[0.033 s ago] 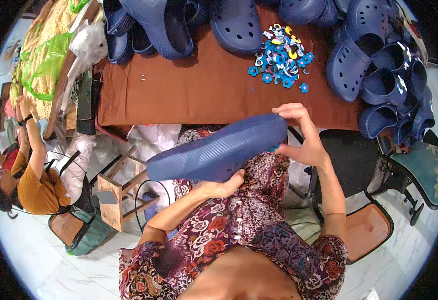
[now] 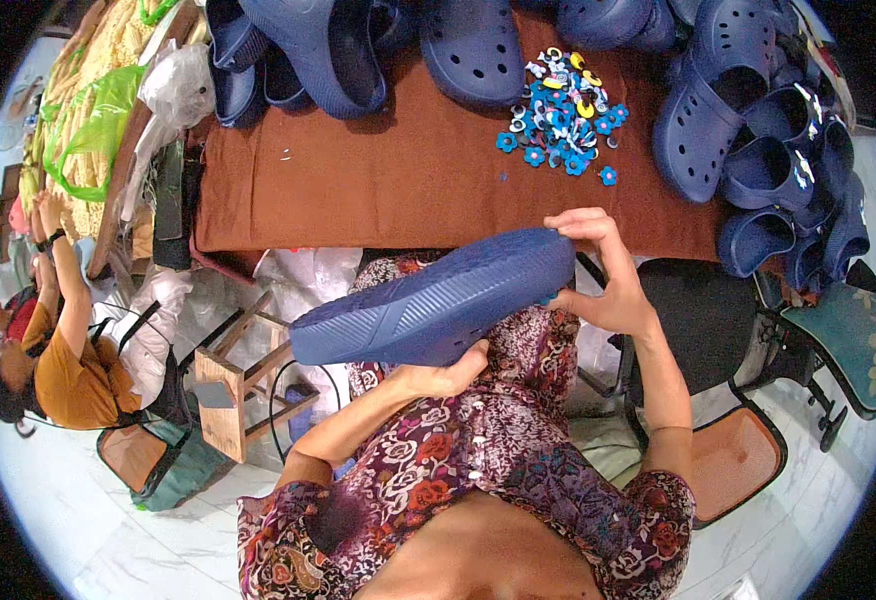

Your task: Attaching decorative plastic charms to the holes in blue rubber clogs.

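Navy clog [image 2: 428,295] in both hands here, held over the lap just in front of the table's near edge, tipped on its side with the ridged sole band showing and its right end higher than its left. The right hand [image 2: 608,285] has that right end pinched, fingers bent over the top, thumb underneath, and right by the thumb tip there's a small blue piece [image 2: 548,298], mostly hidden. Over to the left hand [image 2: 450,374]: it grips the lower edge near the middle, thumb up against the side, its other fingers out of sight behind the shoe.

Outward now, to the brown cloth [image 2: 378,190] covering the table! Beyond the right hand sits a loose pile of charms [image 2: 563,115], blue flowers among yellow, white and black bits. Just left of it, a single clog [image 2: 473,50] shows its holes; farther left, more clogs [image 2: 323,60] crowd the far edge, and on the right there's a big heap of clogs [image 2: 758,150], some overlapping.

Down at the left, a wooden stool [image 2: 223,430] bears a flat grey object [image 2: 215,395], and past it a person in a mustard top [image 2: 83,380] reaches upward beside a green plastic bag [image 2: 93,130].
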`<state>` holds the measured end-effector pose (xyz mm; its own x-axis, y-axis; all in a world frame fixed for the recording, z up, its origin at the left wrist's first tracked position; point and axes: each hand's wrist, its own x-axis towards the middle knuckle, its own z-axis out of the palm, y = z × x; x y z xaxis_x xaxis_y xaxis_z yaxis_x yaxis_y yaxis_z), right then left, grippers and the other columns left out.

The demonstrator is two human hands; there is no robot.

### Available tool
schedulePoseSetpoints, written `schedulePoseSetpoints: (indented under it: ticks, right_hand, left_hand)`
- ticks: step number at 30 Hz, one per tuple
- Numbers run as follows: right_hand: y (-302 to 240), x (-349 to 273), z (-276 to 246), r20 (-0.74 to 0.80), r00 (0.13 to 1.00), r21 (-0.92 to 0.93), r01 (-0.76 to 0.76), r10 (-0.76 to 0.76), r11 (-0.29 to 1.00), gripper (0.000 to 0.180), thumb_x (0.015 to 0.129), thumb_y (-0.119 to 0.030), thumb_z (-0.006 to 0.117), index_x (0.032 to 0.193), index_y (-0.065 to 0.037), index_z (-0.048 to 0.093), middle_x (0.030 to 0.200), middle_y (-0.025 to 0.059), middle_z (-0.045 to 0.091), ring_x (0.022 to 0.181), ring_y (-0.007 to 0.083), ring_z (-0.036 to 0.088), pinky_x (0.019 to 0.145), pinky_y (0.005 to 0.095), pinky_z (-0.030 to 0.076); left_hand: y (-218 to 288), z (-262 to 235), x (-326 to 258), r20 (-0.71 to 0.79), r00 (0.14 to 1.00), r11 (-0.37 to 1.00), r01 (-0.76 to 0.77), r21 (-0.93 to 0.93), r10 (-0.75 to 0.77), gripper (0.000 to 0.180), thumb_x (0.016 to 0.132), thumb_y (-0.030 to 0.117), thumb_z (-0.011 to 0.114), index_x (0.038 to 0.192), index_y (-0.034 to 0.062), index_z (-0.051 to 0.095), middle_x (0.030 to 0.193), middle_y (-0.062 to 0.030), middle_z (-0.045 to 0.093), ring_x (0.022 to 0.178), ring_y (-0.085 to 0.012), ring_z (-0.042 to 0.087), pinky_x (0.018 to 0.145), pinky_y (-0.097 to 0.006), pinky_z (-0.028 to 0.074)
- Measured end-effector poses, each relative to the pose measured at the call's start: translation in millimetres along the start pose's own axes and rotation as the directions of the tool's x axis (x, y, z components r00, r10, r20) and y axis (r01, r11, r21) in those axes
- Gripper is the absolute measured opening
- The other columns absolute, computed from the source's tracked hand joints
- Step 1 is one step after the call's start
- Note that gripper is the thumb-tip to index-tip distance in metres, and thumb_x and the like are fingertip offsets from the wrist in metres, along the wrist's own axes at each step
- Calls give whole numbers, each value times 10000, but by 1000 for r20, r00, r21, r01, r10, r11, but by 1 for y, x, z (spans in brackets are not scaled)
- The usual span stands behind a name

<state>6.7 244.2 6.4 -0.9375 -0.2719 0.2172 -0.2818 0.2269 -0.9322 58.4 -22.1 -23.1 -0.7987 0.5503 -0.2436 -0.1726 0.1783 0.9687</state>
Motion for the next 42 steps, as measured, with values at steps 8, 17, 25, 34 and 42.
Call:
schedulePoseSetpoints:
  ticks: [8, 17, 25, 34, 42]
  right_hand:
    - [-10, -13, 17, -89, 990, -29, -114, 111, 993, 661, 618, -123, 860, 1179, -25, 526, 1135, 136, 540, 1093, 273, 544, 943, 359, 435]
    - [-3, -15, 26, -143, 964, -66, -236, 225, 970, 633, 715, -178, 816, 1258, -23, 531, 1218, 124, 551, 1143, 245, 549, 936, 356, 451]
    - [13, -11, 19, -184, 921, 119, -327, 344, 938, 473, 777, -145, 782, 1205, -50, 604, 1222, 108, 569, 1119, 212, 578, 909, 347, 488]
    - [0, -3, 11, -207, 922, 31, -327, 326, 945, 150, 784, -78, 740, 911, -27, 679, 1182, 123, 583, 1034, 214, 614, 843, 315, 498]
    - [-12, -6, 16, -210, 977, -198, -90, 47, 976, 141, 765, -43, 737, 861, -33, 635, 1182, 146, 572, 1166, 319, 561, 965, 396, 451]
  left_hand:
    - [8, 8, -8, -111, 994, 992, -6, -129, -8, 139, 838, 33, 568, 958, 27, 637, 842, -43, 626, 773, -156, 582, 701, -318, 499]
    - [25, 10, 12, -214, 965, 897, 41, -441, -149, 316, 798, 46, 636, 1108, 25, 575, 1006, -32, 593, 904, -146, 567, 782, -311, 480]
    - [23, -11, 21, 95, 954, 715, 278, -641, -286, 717, 784, 14, 664, 1417, 26, 327, 1302, -58, 472, 1197, -168, 462, 999, -329, 401]
    - [-15, -2, 32, 124, 955, 617, 271, -739, -271, 665, 798, 81, 698, 1390, 38, 399, 1339, -85, 524, 1223, -220, 515, 1037, -380, 418]
    - [-10, 1, 48, -8, 988, 435, 61, -898, -157, 610, 861, 162, 681, 1394, 44, 409, 1359, -91, 519, 1224, -224, 524, 1044, -398, 428]
